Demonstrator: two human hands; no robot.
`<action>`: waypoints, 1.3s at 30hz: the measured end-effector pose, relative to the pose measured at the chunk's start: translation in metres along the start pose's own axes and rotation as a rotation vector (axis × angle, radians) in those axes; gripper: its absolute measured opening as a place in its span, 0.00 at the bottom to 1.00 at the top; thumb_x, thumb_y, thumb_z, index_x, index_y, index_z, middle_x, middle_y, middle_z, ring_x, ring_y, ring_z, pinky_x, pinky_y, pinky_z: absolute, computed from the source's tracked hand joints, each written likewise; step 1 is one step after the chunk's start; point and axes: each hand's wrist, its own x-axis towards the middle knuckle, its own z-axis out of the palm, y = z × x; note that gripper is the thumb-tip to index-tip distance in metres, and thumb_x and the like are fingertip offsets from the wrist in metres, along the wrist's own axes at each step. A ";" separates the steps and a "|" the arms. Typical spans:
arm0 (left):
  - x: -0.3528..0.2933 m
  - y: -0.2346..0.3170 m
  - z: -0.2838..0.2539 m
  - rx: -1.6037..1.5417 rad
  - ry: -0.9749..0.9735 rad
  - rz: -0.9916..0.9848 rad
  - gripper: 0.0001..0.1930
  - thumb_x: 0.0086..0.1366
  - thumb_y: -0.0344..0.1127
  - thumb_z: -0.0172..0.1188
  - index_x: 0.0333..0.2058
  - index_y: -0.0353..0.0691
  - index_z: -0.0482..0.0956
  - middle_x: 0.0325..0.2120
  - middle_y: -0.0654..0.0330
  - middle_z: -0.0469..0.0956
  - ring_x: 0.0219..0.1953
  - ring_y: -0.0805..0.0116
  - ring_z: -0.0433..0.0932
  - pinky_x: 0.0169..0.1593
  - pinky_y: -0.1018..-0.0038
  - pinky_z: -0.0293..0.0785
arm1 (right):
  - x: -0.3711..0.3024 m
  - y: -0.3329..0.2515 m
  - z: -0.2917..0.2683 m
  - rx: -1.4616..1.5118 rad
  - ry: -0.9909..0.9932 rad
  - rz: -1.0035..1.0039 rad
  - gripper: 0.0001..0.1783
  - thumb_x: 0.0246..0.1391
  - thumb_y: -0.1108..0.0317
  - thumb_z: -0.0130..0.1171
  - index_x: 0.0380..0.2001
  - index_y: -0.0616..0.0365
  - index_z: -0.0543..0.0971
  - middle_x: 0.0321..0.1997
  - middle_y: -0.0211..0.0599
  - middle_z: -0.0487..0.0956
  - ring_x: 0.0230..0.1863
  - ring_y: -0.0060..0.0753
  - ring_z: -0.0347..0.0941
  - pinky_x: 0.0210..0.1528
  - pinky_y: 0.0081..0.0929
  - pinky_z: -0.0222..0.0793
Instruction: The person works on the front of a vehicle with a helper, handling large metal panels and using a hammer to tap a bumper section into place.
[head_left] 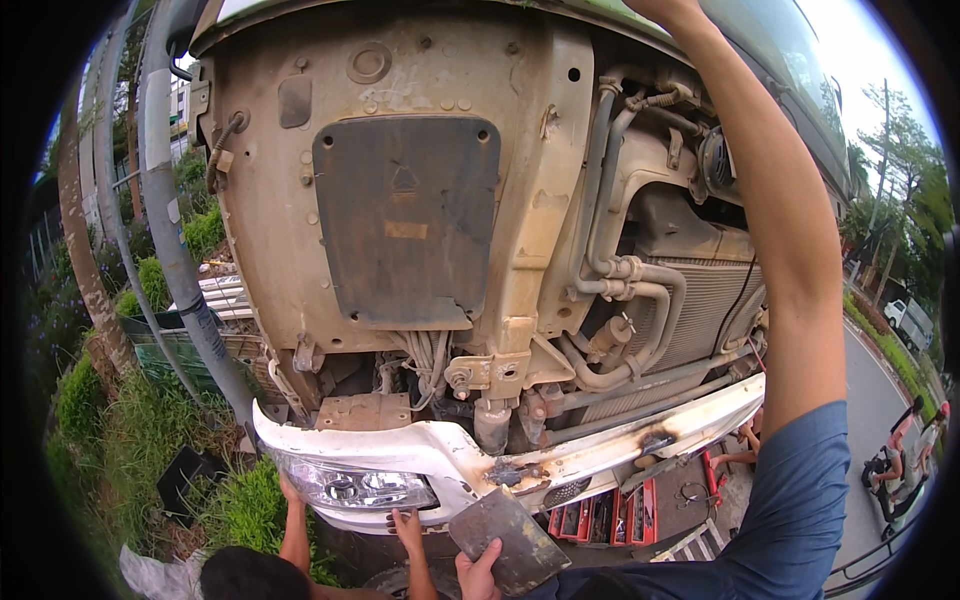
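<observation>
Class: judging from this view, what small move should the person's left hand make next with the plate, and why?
Probably lift the plate in the left hand toward the bumper's rusty break: it sits just below that spot, while the right arm reaches overhead.

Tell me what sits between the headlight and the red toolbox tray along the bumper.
In the head view, between the headlight and the red toolbox tray is the flat rusty metal plate held by the left hand, against the white bumper.
</observation>
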 end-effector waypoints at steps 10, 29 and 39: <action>-0.025 0.029 0.027 0.158 -0.029 -0.060 0.17 0.62 0.34 0.62 0.49 0.34 0.77 0.40 0.58 0.80 0.40 0.66 0.78 0.47 0.71 0.73 | 0.004 0.010 0.002 0.031 0.013 -0.160 0.09 0.51 0.77 0.58 0.37 0.62 0.83 0.36 0.55 0.82 0.39 0.48 0.80 0.42 0.37 0.73; -0.026 0.026 0.022 0.154 -0.016 -0.057 0.18 0.62 0.34 0.63 0.49 0.32 0.76 0.40 0.56 0.80 0.41 0.65 0.78 0.47 0.70 0.74 | -0.005 -0.003 0.003 0.101 0.158 -0.009 0.13 0.49 0.70 0.64 0.39 0.64 0.82 0.37 0.55 0.82 0.41 0.51 0.80 0.46 0.38 0.74; -0.025 0.028 0.024 0.179 -0.005 -0.097 0.20 0.63 0.34 0.63 0.51 0.32 0.75 0.44 0.56 0.79 0.45 0.64 0.77 0.49 0.69 0.73 | -0.007 0.009 0.005 0.036 0.101 -0.022 0.13 0.48 0.69 0.65 0.38 0.63 0.82 0.37 0.55 0.82 0.41 0.53 0.80 0.45 0.39 0.73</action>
